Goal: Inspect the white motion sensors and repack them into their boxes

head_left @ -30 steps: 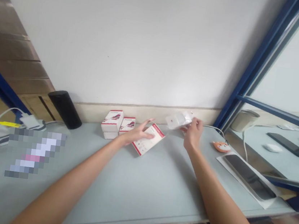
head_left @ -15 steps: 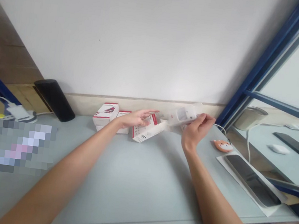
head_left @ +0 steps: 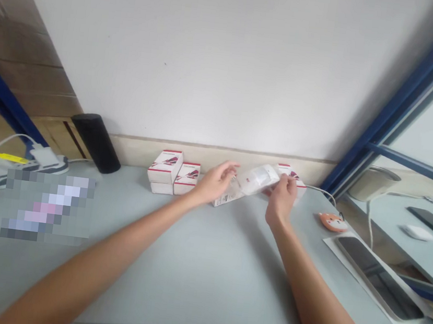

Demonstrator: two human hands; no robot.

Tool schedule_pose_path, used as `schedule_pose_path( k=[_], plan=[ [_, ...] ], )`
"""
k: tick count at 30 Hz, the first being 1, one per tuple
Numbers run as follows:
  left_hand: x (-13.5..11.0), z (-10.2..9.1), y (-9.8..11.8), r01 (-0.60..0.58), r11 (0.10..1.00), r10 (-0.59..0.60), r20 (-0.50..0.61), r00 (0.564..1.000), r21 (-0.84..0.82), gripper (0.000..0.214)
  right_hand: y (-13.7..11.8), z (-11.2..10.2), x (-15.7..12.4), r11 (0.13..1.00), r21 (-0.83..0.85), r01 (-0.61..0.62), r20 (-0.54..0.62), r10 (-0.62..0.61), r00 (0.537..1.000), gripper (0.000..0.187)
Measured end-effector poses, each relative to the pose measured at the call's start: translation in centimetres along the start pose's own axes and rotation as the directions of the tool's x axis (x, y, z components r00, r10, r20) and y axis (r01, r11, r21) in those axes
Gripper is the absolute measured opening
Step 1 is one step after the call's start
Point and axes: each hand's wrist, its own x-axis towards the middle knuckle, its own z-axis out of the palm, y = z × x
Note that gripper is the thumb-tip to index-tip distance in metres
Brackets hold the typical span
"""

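Bag (head_left: 252, 182) slants from gripping right fingers (head_left: 287, 183) down toward left fingers (head_left: 226, 170)

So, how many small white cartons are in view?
5 visible: an upper carton on a lower carton, a third carton beside them, a fourth carton by the left hand, and a fifth carton partly behind the right hand. Others may be hidden.

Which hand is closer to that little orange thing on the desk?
Right. The right hand is just left of the orange thing, gripping a clear plastic packet; the left hand is farther left, by the packet's other end.
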Motion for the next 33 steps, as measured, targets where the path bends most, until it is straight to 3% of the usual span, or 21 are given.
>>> schedule_pose_path(
  k=[2, 3, 5, 7, 9, 11, 14, 17, 19, 21, 25, 28, 33],
  plan=[
    [-3.7, 0.2, 0.1, 0.055, 0.993, -0.057, -0.011, 0.998, -0.103, 0.050, -0.2, 0.7, -1.0, 0.988, 0.097, -0.120, 0.056, 0.115, 0.992, 0.033],
    [-5.5, 0.3, -0.1, 0.130, 0.948, -0.131, 0.018, 0.991, -0.292, 0.054, -0.4, 1.1, -1.7, 0.978, 0.125, -0.169, 0.096, 0.158, 0.983, 0.032],
    [-8.6, 0.2, -0.6, 0.238, 0.797, -0.230, 0.086, 0.969, -0.555, 0.066, -1.0, 1.9, -3.3, 0.970, 0.101, -0.219, 0.235, 0.191, 0.953, 0.033],
    [-10.8, 0.0, -1.4, 0.296, 0.656, -0.279, 0.142, 0.950, -0.694, 0.063, -1.6, 2.3, -4.8, 0.976, 0.042, -0.216, 0.393, 0.182, 0.901, 0.036],
    [-11.9, -0.4, -2.3, 0.329, 0.537, -0.317, 0.176, 0.932, -0.777, 0.052, -2.0, 2.4, -5.9, 0.994, -0.042, -0.105, 0.554, 0.110, 0.825, 0.043],
    [-12.1, -1.0, -3.2, 0.341, 0.462, -0.328, 0.199, 0.923, -0.819, 0.046, -2.0, 2.2, -6.2, 0.978, -0.144, 0.151, 0.673, -0.015, 0.740, 0.050],
    [-11.8, -1.7, -4.0, 0.350, 0.416, -0.309, 0.232, 0.923, -0.839, 0.048, -1.3, 1.6, -5.7, 0.817, -0.284, 0.502, 0.770, -0.118, 0.627, 0.054],
    [-11.5, -2.0, -4.2, 0.361, 0.393, -0.317, 0.244, 0.917, -0.846, 0.051, -0.7, 1.4, -5.1, 0.688, -0.381, 0.618, 0.803, -0.085, 0.590, 0.059],
    [-11.5, -2.0, -4.1, 0.363, 0.388, -0.321, 0.244, 0.915, -0.847, 0.054, -0.8, 1.4, -5.1, 0.621, -0.425, 0.658, 0.801, -0.080, 0.593, 0.061],
    [-11.5, -2.0, -3.9, 0.368, 0.393, -0.312, 0.254, 0.915, -0.842, 0.056, -1.4, 1.4, -5.5, 0.614, -0.450, 0.648, 0.777, -0.089, 0.624, 0.063],
    [-11.7, -2.1, -3.7, 0.363, 0.438, -0.274, 0.262, 0.925, -0.822, 0.056, -3.1, 1.8, -7.2, 0.812, -0.364, 0.457, 0.724, -0.062, 0.688, 0.063],
    [-11.8, -2.1, -3.7, 0.352, 0.462, -0.192, 0.296, 0.936, -0.814, 0.056, -3.9, 2.3, -8.4, 0.878, -0.297, 0.374, 0.704, -0.063, 0.707, 0.052],
    [-12.0, -1.9, -3.7, 0.423, 0.327, -0.066, 0.426, 0.902, -0.845, 0.056, -5.7, 3.0, -9.0, 0.922, -0.302, 0.243, 0.543, -0.044, 0.839, 0.042]
  ],
)
